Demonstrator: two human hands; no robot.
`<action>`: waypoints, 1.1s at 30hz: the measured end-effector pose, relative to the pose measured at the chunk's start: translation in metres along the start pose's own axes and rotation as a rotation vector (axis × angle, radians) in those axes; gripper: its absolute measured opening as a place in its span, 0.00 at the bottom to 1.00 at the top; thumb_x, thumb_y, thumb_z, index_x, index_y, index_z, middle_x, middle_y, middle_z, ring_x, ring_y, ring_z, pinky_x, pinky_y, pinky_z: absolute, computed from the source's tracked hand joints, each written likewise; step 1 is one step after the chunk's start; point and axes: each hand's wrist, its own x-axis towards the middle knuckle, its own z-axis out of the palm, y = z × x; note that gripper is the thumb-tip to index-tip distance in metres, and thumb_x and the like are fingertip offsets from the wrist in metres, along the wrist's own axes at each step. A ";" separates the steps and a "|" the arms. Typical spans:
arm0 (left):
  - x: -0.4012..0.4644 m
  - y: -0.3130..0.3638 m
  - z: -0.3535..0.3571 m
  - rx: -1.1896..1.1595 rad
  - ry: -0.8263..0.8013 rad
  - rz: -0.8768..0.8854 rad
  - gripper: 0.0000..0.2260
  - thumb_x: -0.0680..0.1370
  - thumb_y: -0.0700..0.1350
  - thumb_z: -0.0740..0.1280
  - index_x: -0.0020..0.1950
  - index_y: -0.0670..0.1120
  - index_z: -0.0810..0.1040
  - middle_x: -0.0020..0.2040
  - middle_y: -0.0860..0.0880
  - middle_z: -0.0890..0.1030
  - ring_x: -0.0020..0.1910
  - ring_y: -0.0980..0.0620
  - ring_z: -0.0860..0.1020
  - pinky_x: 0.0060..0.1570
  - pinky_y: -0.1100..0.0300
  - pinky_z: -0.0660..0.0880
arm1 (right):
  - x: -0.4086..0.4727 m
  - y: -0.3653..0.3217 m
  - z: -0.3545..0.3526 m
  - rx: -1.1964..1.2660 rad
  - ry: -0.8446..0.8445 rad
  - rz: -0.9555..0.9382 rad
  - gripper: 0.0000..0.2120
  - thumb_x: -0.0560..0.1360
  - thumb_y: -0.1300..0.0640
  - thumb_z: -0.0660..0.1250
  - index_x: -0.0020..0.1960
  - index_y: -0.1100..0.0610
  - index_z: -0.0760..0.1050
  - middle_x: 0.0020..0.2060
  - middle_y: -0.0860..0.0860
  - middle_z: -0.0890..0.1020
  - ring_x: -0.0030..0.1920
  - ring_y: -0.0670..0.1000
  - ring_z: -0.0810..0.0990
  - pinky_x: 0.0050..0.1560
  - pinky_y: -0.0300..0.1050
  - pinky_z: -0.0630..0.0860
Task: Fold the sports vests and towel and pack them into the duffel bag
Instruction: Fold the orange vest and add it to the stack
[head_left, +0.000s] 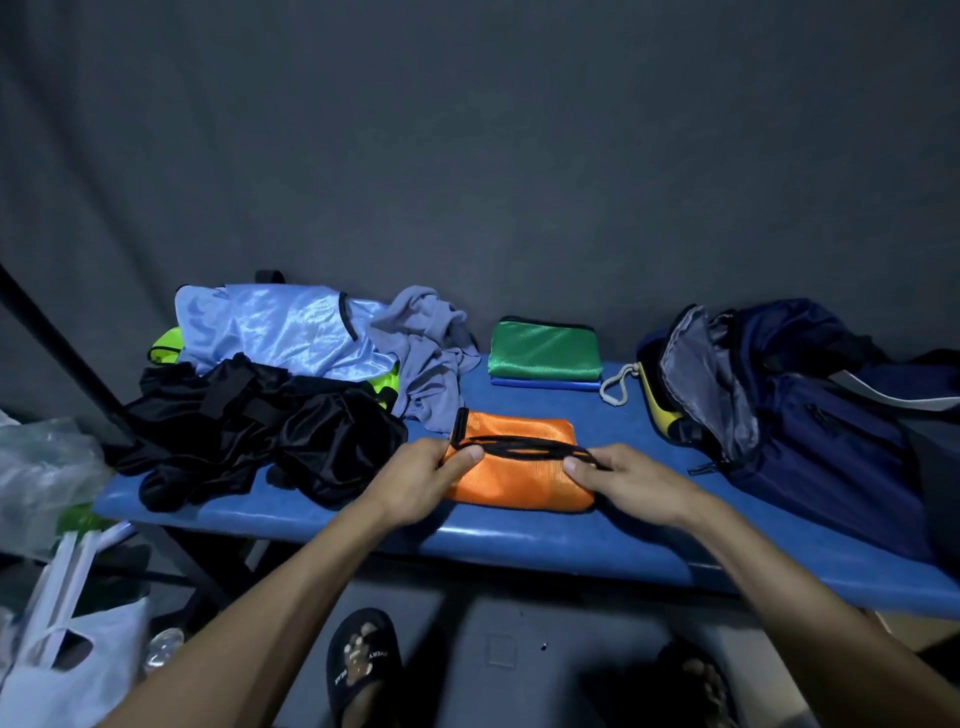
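1. The left hand (435, 470) and right hand (618, 475) each pinched an end of the folded orange vest (511, 467) on the blue tabletop (545, 540), fingers curled round its edges, probably to hold the fold flat.
2. A folded green vest (544, 347) waited beside the open duffel bag (810, 410).
3. Black vests (249, 421), a light-blue vest (275, 327) and what looked like the grey towel (431, 353) lay unfolded.

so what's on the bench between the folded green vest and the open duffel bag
In the head view, a small loop of pale cord lies on the blue bench between the green vest and the duffel bag; otherwise that stretch is bare.
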 end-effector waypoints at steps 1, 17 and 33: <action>0.006 0.000 0.001 0.005 -0.011 -0.038 0.24 0.82 0.62 0.62 0.32 0.49 0.62 0.27 0.54 0.64 0.26 0.56 0.64 0.33 0.56 0.62 | 0.005 0.002 -0.002 -0.037 0.036 -0.010 0.18 0.83 0.43 0.61 0.39 0.52 0.74 0.34 0.40 0.77 0.35 0.39 0.74 0.43 0.39 0.70; 0.049 0.006 -0.001 0.073 0.031 -0.272 0.27 0.80 0.67 0.60 0.31 0.48 0.66 0.26 0.53 0.70 0.27 0.52 0.72 0.32 0.56 0.66 | 0.055 0.014 -0.024 -0.292 0.228 -0.327 0.10 0.83 0.45 0.62 0.49 0.46 0.79 0.44 0.40 0.82 0.47 0.42 0.79 0.49 0.47 0.76; 0.041 0.003 0.019 0.078 0.342 -0.160 0.24 0.81 0.66 0.53 0.35 0.49 0.64 0.28 0.51 0.71 0.30 0.51 0.74 0.33 0.53 0.63 | 0.087 0.013 -0.028 -0.073 0.016 -0.101 0.14 0.80 0.39 0.65 0.47 0.48 0.80 0.41 0.46 0.83 0.43 0.44 0.81 0.48 0.49 0.76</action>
